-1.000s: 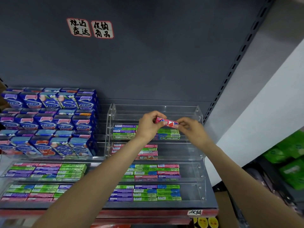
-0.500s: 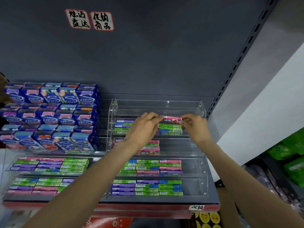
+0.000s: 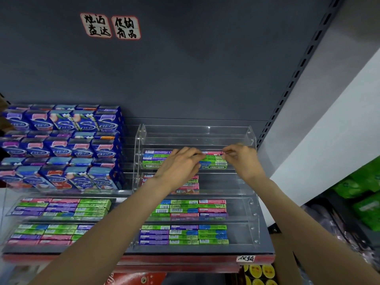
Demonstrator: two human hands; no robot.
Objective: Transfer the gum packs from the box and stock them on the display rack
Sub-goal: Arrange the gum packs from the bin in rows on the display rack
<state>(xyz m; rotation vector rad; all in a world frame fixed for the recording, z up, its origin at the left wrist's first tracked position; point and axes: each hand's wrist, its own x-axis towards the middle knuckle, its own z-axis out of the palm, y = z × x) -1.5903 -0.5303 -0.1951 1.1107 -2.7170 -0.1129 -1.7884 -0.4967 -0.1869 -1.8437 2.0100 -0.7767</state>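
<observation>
- Your left hand (image 3: 181,164) reaches into the second tier from the top of the clear acrylic display rack (image 3: 251,138), fingers curled, fingertips pinching the left end of a red gum pack (image 3: 212,153).
- Your right hand (image 3: 242,159) pinches the right end of the same pack between thumb and fingertips, the other fingers loosely curled.
- The red gum pack lies flat and lengthwise between your two hands, on top of the rear of a stack of green gum packs (image 3: 213,164) at the right of that tier; whether it already rests on the stack or is just above it cannot be told.
- To the left on the same tier sit purple, blue and green packs (image 3: 155,158), partly hidden by your left hand.
- The tier above them holds nothing you can see; the tier below shows red packs (image 3: 192,185) behind your left wrist.
- The two lowest tiers hold rows of green, blue, purple and red packs (image 3: 183,234).
- A second rack (image 3: 61,208) of flat packs stands to the left, with blue cartons (image 3: 61,145) stacked behind it.
- Two handwritten labels (image 3: 111,26) are stuck on the dark back panel above.
</observation>
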